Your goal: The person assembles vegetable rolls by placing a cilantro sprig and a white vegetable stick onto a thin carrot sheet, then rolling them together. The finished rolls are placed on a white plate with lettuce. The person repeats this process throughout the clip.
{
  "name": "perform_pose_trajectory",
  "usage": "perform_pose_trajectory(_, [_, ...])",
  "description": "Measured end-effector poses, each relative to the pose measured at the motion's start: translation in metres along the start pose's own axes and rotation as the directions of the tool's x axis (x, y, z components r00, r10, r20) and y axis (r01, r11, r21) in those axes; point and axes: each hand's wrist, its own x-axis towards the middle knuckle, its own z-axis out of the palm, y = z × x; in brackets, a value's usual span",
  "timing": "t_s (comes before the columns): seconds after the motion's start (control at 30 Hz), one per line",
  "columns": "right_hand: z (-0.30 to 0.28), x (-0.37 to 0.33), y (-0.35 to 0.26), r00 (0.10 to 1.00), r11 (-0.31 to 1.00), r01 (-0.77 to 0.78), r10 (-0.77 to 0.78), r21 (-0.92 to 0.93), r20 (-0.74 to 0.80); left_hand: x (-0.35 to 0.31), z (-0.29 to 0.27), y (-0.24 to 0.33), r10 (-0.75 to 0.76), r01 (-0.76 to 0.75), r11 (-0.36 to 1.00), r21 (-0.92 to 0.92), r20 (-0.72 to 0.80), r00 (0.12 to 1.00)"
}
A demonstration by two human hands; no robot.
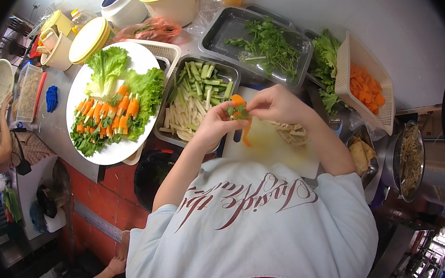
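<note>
From my feed, the fingers cover most of the small bundle (pixel 238 110), which is up over the white cutting board (pixel 287 161); only orange carrot and frilly green leaf show. The left hand (pixel 217 123) has its thumb and fingers closed around it. The right hand (pixel 278 102) has narrowed fingertips at its other side, though from here I can't tell whether they grip it. My view of the pale sticks (pixel 291 135) on the board is partly blocked by the right forearm. A person (pixel 2 144) at the left is cut by the dark rim. I see ruffled lettuce (pixel 147 86) on a smooth white plate (pixel 140 56), and a latticed plastic basket (pixel 342 70) of thin carrot slices (pixel 365 89).
</note>
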Motion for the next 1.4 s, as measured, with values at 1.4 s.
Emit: perform_pose_trajectory(1.4, [0.044,-0.007,0.032,0.923,0.917,0.264,-0.15,0.3,-0.355,0.007,0.003,0.008,0.046,-0.044,0.999,0.028,-0.074,0.996])
